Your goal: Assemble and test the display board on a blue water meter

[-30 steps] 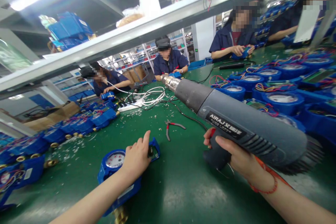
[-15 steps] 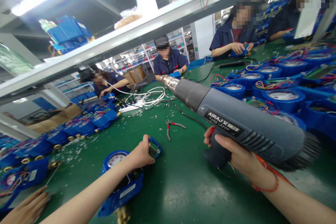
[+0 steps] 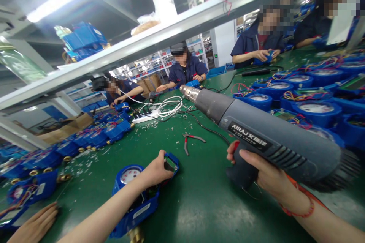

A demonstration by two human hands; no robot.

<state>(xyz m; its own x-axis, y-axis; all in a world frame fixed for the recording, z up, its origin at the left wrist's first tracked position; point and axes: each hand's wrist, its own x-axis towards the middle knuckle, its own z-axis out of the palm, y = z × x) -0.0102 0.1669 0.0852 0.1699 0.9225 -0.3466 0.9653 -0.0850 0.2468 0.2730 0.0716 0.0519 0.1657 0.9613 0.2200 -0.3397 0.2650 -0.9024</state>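
My right hand [image 3: 264, 176] is closed round the handle of a grey heat gun [image 3: 268, 136], whose metal nozzle points away over the green table [image 3: 199, 205]. My left hand [image 3: 155, 172] is closed on the open far end of a blue water meter [image 3: 134, 197] lying in front of me, its white dial facing up and a brass fitting at its near end. Another person's hand [image 3: 34, 226] rests flat at the bottom left.
Red-handled pliers [image 3: 189, 140] lie beyond the meter. Rows of blue meters [image 3: 308, 98] with coloured wires fill the right and left sides. A white power strip with cables [image 3: 154, 112] sits mid-table. Several people work at the far side under a metal shelf [image 3: 159, 38].
My left hand went from lying flat on the meter to gripping its far end. Another person's hand came into view at the bottom left. The heat gun barely moved.
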